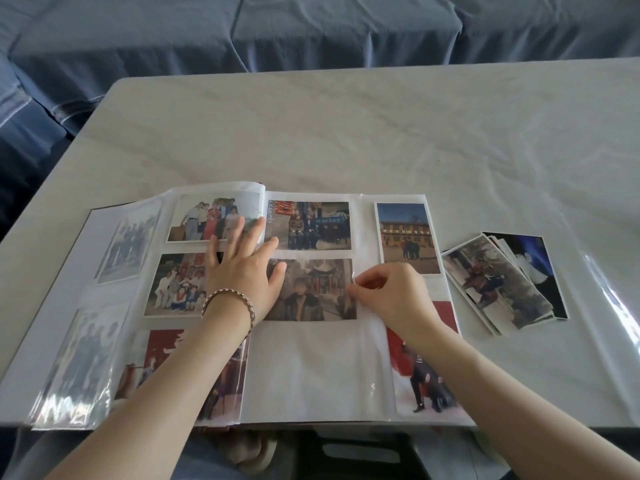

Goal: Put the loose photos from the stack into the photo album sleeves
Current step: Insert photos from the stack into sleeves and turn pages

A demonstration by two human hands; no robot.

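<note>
An open photo album point(304, 368) lies at the table's near edge, with several photos in clear sleeves on both pages. My left hand point(242, 268), with a bracelet on its wrist, presses flat on the album near the spine, fingers spread. My right hand point(384, 296) pinches the right edge of a dark photo of a pavilion point(311, 289) in the middle sleeve of the right page. Below that photo the sleeve is bare white. The stack of loose photos point(498, 282) lies fanned out on the table, right of the album.
The table point(346, 133) is covered with a pale cloth under clear plastic. A blue-covered sofa point(311, 29) stands behind and to the left of it. A dark stool point(346, 452) shows under the near edge.
</note>
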